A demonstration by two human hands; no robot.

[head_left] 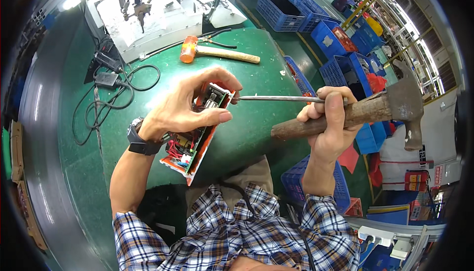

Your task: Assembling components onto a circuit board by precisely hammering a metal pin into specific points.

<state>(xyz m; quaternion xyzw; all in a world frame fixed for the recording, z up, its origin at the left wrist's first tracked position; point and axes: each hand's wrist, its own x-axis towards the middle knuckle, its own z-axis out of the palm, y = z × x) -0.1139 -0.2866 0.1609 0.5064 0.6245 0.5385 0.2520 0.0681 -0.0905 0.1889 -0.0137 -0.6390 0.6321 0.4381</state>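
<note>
Orange-edged electronics housing [196, 148] sat mid-frame, clamped in the left hand [180, 105], seemingly for steadiness; the right hand [332, 125], centre-right, gripped a metal rod [279, 98] and hammer [369, 110] together.

Green work table, glossy and slightly scuffed, clock positions taken about the centre of the view. Toward 12 o'clock lies a mallet [227, 54] with an orange head and pale wooden handle; just beyond it, dark-handled pliers [223, 45]. Between 9 and 10 o'clock, a loosely coiled black cable [131, 86] rests with a boxy black adapter [106, 80] on the table [256, 82].
</note>
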